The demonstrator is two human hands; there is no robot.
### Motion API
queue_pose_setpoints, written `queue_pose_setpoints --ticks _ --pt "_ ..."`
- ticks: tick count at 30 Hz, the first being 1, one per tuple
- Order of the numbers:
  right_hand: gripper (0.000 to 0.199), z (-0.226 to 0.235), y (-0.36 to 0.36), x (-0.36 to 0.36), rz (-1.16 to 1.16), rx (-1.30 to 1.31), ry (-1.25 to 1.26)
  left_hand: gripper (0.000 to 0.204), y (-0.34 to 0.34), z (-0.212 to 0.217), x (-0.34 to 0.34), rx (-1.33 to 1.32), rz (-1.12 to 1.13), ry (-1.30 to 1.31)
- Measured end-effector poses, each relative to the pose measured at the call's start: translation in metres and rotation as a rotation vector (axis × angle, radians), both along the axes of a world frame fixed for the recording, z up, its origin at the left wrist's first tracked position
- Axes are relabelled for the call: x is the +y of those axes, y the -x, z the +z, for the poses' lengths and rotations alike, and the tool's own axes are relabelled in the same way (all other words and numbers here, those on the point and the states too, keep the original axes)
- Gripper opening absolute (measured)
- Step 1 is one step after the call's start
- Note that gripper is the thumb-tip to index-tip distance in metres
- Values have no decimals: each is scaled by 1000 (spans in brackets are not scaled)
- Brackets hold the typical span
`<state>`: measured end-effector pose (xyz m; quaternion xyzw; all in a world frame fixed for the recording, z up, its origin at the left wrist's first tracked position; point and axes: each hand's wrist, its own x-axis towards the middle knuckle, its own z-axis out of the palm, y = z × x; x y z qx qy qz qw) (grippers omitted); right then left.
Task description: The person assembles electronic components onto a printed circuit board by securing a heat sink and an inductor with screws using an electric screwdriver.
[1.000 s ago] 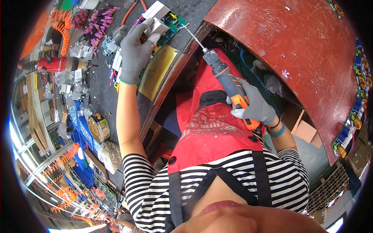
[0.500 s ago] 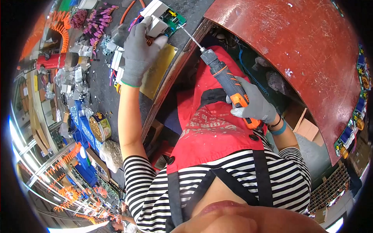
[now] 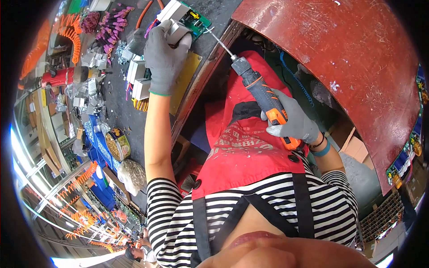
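My left hand (image 3: 166, 62), in a grey glove, is closed with fingers and thumb around a pale metal heat sink on a green circuit board (image 3: 199, 27). White blocks and a yellow part also sit on that board. Gripped in my gloved right hand (image 3: 295, 119) is a black and orange electric screwdriver (image 3: 259, 87). Its long bit points up and left, the tip beside the board's near edge, with a small pale piece at it. Whether the tip touches the board I cannot tell. Under my left wrist lies a yellow sheet (image 3: 190, 73).
Another board with heat sinks (image 3: 140, 82) rests left of my wrist on the dark bench (image 3: 123, 102). Beyond are purple-tipped wires (image 3: 111, 29), loose heat sinks (image 3: 89, 85) and a tin of small screws (image 3: 117, 143). A red tabletop (image 3: 339, 53) curves along the right.
My left fingers and thumb have closed in on the heat sink; the thumb stood farther out before. The screwdriver and my right hand stay nearly where they were. The whole view shifts slightly.
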<state>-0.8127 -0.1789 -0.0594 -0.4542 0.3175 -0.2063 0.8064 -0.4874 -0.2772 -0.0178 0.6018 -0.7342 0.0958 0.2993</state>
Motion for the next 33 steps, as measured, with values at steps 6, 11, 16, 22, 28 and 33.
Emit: queue_pose_setpoints --ticks 6,11,16,22,28,33 --pt "82 1 -4 -1 21 32 3 43 -5 -4 -3 121 29 -23" --pt "82 0 -7 1 37 15 -6 39 -20 7 3 482 -180 -226" --pt "83 -2 -16 5 46 2 88 33 -27 -5 -2 406 -221 -53" --pt "83 6 -23 0 87 30 -2 28 -20 0 -1 292 -241 -44" --pt "82 -2 -32 -1 67 8 119 29 -21 -5 0 379 -250 -46" --pt "80 -2 -36 -8 66 31 145 28 -20 -6 1 425 -227 -51"
